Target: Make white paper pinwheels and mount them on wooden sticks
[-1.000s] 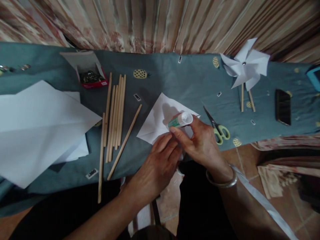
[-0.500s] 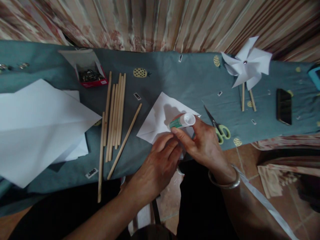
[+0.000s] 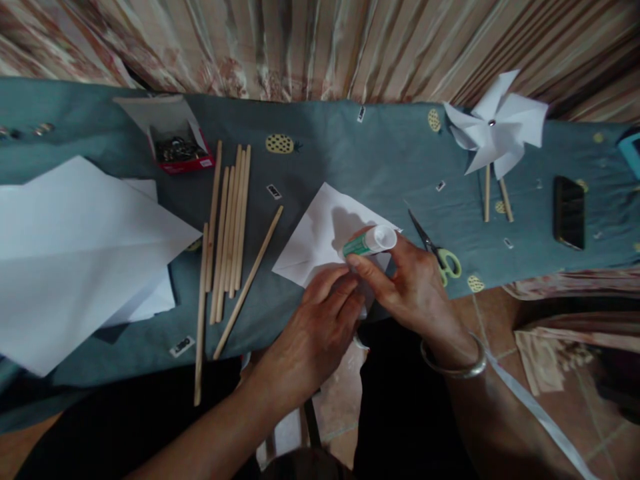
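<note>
A glue stick (image 3: 369, 241), white with a green label, is tilted in my right hand (image 3: 413, 280), its thumb and fingers wrapped round the barrel. The lower end of the stick is over a white square sheet of paper (image 3: 313, 237), on which its shadow falls; whether it touches is hidden. My left hand (image 3: 327, 320) grips the near part of that sheet with fingers bent and pressed together. Both hands cover the sheet's near corner. Just right of my right hand lie scissors (image 3: 440, 257) with light green handles.
Several wooden sticks (image 3: 240, 227) lie to the left, beside an open red box (image 3: 185, 163) of small metal pieces. Large white sheets (image 3: 90, 253) cover the far left. A white paper pinwheel (image 3: 500, 127) and a black phone (image 3: 569, 213) rest on the right of the green cloth (image 3: 345, 147).
My right hand has shifted slightly to the right with the glue stick over the paper. My left hand stays almost in place on the sheet.
</note>
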Demonstrator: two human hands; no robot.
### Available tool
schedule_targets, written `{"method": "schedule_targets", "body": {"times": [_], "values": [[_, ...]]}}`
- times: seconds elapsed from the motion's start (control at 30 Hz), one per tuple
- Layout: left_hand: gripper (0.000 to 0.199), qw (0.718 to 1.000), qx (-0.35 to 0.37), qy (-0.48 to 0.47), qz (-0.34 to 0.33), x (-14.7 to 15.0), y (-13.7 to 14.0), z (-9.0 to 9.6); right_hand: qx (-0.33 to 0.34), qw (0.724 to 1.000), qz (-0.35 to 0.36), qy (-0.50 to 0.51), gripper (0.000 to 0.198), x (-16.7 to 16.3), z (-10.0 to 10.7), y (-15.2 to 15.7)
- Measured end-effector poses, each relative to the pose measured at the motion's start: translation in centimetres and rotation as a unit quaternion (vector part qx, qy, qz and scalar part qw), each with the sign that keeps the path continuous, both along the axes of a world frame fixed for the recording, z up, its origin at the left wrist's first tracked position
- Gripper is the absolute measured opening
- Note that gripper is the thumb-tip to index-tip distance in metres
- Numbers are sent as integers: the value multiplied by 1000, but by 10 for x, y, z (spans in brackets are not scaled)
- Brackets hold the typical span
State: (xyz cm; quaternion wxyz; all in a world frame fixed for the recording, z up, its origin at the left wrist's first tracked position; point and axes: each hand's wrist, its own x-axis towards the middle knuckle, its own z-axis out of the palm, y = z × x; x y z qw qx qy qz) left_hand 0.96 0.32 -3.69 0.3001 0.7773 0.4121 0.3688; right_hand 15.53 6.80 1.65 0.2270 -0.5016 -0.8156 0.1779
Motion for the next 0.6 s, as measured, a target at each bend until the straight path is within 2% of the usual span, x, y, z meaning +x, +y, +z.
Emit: {"method": "schedule_targets", "body": {"times": [0.33,0.6], "values": [[25,998,51,39,12,0,-1,-3,2,1000,-13,-7,20,3,0,2],[26,997,54,55,14,1,-1,-4,11,1000,-24,-8,19,3,-2,4]]}}
